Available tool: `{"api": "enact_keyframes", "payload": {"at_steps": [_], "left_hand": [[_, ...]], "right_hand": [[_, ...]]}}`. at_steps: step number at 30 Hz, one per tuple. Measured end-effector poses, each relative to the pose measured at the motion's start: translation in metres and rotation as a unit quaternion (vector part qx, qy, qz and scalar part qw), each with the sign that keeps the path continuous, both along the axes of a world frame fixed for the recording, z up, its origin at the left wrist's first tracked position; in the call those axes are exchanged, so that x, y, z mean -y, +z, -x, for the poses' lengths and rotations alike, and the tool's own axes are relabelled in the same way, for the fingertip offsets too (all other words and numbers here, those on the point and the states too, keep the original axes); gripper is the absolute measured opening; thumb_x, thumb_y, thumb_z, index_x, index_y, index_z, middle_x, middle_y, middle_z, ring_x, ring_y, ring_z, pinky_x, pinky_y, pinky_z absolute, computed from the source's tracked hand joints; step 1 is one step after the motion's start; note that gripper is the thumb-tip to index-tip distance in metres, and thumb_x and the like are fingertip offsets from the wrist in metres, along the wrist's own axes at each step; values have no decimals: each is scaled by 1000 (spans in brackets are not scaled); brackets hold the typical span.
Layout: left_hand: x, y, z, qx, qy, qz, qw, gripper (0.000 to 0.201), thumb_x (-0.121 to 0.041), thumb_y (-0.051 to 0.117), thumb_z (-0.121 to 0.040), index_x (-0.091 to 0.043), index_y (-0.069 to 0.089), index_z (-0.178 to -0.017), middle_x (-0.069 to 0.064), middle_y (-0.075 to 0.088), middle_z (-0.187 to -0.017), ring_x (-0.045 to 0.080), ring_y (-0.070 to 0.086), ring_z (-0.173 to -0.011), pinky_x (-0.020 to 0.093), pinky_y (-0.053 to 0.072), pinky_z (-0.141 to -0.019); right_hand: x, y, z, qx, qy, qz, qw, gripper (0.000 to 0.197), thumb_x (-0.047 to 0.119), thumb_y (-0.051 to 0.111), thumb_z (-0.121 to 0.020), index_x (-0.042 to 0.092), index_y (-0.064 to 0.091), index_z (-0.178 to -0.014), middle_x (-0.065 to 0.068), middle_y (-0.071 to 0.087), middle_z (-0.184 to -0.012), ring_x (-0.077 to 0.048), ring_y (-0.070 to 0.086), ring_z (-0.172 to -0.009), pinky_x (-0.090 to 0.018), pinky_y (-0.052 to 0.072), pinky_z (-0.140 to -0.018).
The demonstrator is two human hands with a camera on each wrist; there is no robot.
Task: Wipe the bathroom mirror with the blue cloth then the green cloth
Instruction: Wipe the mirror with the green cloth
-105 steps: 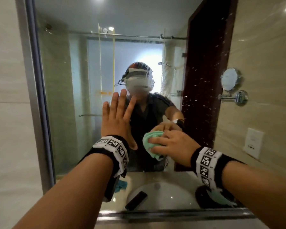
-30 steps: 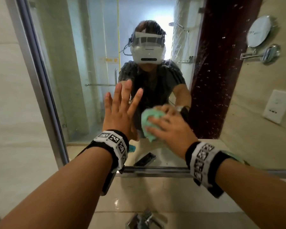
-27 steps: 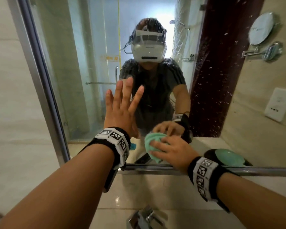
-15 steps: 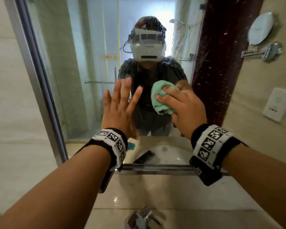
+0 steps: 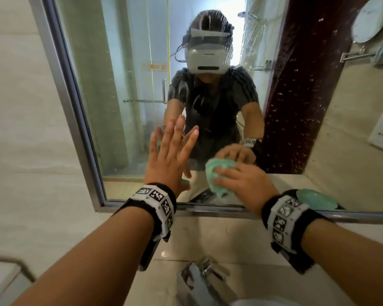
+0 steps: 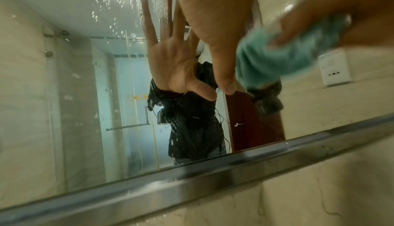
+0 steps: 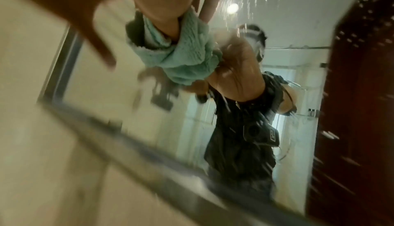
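Left hand (image 5: 168, 157) flat, fingers spread, against bathroom mirror (image 5: 119, 107); right hand (image 5: 241, 184) grasping bunched green cloth (image 5: 215, 173), pressed low on glass.

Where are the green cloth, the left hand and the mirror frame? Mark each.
green cloth (image 5: 217, 171): head view, bunched folds above the fingers.
left hand (image 5: 168, 160): head view, back of the hand.
mirror frame (image 6: 192, 179): left wrist view, bottom rail.

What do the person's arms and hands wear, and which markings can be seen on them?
Both forearms are bare, with no sleeves over them. The left hand and the right hand wear no gloves. Each wrist carries a black band: the left wristband and the right wristband both have white panels printed with square black-and-white code markers. A dark camera unit hangs under each band.
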State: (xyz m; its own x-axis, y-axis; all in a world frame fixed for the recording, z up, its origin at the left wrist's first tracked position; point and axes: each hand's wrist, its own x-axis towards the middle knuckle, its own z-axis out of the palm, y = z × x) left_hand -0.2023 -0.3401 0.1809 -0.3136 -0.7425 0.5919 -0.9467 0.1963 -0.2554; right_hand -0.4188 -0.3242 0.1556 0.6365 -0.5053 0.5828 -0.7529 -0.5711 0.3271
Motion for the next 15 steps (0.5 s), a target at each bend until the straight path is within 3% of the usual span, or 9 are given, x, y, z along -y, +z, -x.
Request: {"api": "enact_keyframes", "payload": {"at_steps": [2, 5, 8, 10, 12, 15], "left_hand": [[3, -8, 0, -16, 0, -26, 1000, 145, -68, 76, -55, -25, -30, -144, 13, -39, -147, 32, -26, -140, 54, -17, -111], [7, -11, 6, -35, 3, -49, 998, 147, -63, 78, -58, -27, -42, -135, 10, -45, -143, 31, -32, -137, 55, -14, -113], [10, -13, 10, -56, 4, -55, 997, 145, -55, 79, -62, -29, -45, -131, 9, -43, -143, 28, -36, -133, 54, -15, -111], [11, -16, 11, -56, 13, -51, 997, 143, -56, 78, -63, -28, -45, -131, 10, -42, -143, 27, -37, -131, 54, -15, -111], [11, -17, 12, -54, 22, -55, 997, 144, -57, 77, -63, -27, -46, -130, 11, -44, -142, 28, -39, -130, 54, -14, -111], [8, -14, 12, -54, 22, -61, 996, 141, -56, 77, -64, -27, -44, -132, 9, -46, -141, 29, -40, -129, 54, -12, -114]], "right_hand": [[4, 28, -13, 103, 0, 35, 994, 40, 13, 73, -69, 20, 68, -108, -6, 64, -119, -32, 63, -96, -46, 53, -81], [12, 33, -23, 149, 12, 64, 987, 50, -2, 69, -66, 17, 68, -113, -8, 61, -122, -32, 57, -107, -46, 47, -91], [18, -4, -24, 83, 27, 83, 993, 47, 0, 75, -62, 17, 72, -105, -8, 65, -115, -26, 54, -106, -39, 42, -91], [13, -39, -21, 0, 33, 62, 998, 48, 10, 85, -56, 19, 72, -101, -6, 67, -111, -25, 61, -98, -39, 49, -83], [5, -69, -11, -43, 31, 14, 998, 47, 19, 85, -56, 20, 71, -101, -5, 68, -109, -28, 66, -88, -41, 55, -72], [1, -73, 0, -59, 13, -16, 998, 47, 24, 84, -56, 22, 70, -100, -3, 67, -108, -27, 66, -83, -40, 56, -66]]}}
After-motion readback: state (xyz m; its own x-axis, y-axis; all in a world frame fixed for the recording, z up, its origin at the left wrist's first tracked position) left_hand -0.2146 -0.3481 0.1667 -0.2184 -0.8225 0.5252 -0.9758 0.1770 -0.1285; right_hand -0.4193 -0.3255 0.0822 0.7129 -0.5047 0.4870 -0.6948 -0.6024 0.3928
